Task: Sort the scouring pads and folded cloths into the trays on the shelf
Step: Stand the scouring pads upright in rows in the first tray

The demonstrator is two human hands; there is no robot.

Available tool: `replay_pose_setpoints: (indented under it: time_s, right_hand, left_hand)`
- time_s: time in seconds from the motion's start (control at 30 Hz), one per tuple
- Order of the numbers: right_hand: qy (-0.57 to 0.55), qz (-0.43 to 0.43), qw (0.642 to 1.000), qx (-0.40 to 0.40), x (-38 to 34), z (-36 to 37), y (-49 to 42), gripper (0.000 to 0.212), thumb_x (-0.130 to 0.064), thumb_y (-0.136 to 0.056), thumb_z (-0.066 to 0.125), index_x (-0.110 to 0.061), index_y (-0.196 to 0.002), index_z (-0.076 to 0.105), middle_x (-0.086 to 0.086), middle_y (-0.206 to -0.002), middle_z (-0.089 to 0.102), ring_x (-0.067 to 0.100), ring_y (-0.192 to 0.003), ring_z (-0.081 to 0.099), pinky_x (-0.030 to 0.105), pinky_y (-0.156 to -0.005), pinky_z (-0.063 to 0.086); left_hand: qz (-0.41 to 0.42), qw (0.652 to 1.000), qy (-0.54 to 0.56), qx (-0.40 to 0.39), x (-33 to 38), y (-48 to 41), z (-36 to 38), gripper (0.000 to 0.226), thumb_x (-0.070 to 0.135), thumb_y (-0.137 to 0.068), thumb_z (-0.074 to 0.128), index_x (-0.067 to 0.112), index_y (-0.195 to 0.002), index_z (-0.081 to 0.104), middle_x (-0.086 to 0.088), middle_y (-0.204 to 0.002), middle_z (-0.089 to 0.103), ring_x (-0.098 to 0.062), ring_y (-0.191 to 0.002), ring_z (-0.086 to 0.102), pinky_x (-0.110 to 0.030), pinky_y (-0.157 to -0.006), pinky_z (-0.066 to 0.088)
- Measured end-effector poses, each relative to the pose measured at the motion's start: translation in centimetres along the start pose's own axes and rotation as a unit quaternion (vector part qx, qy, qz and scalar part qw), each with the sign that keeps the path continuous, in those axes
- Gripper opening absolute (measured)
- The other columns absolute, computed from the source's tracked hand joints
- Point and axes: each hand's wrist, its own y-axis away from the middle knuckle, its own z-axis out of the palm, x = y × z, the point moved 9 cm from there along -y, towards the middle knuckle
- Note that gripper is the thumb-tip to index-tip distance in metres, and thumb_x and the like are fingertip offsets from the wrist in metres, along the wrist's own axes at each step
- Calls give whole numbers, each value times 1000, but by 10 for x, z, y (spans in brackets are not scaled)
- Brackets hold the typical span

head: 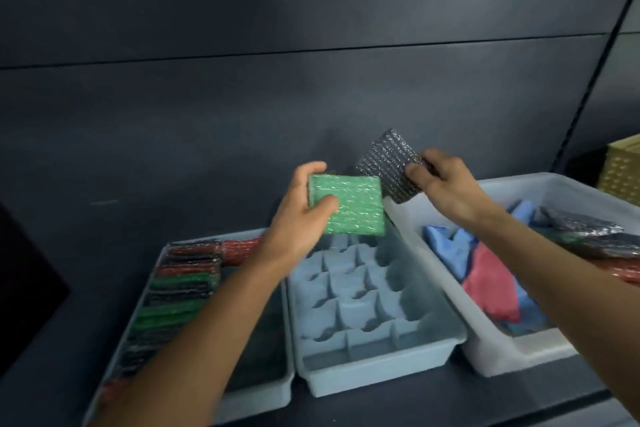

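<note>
My left hand (298, 218) grips a green scouring pad (353, 204) by its left edge, held above the back of the middle tray. My right hand (446, 185) pinches a dark grey scouring pad (388, 163) by its right side, just behind and to the right of the green one. The left tray (277, 388) holds a row of red, green and dark pads (180, 284) standing on edge. The middle tray (381, 371) is filled with folded blue cloths (360, 291). The right bin (509, 354) contains loose blue and pink cloths (491, 281) and several pads (602, 243).
The trays sit side by side on a dark shelf (433, 406) against a dark panelled back wall (242, 114). A woven yellow basket (623, 170) stands at the far right behind the bin. A black object (24, 281) lies at the left edge.
</note>
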Motion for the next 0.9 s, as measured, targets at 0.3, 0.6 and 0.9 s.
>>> replay_pose_setpoints:
  time_s: [0.3, 0.6, 0.9]
  right_hand:
    - [-46, -56, 995, -68, -87, 149, 7, 17, -13, -83, 70, -23, -87, 57, -4, -76, 62, 16, -70, 57, 36, -76, 51]
    - [228, -103, 952, -176, -95, 257, 20, 17, -21, -88, 57, -24, -105, 58, 6, -101, 66, 33, -94, 62, 35, -76, 49]
    - [337, -121, 911, -203, -80, 290, 19, 24, -18, -91, 52, -20, -114, 58, 10, -111, 63, 31, -100, 61, 34, -79, 46]
  left_hand:
    - [-52, 946, 113, 299, -64, 23, -208, 28, 9, -93, 55, 21, -116, 45, 3, -85, 52, -12, -68, 50, -24, -50, 42]
    - [-80, 955, 69, 278, -91, 45, -240, 29, 22, -94, 59, 26, -117, 43, -4, -83, 54, -13, -53, 48, -27, -50, 41]
    - [-77, 975, 18, 210, -100, 40, -231, 31, 17, -91, 64, 21, -115, 45, -7, -106, 61, -10, -64, 57, -24, -53, 50]
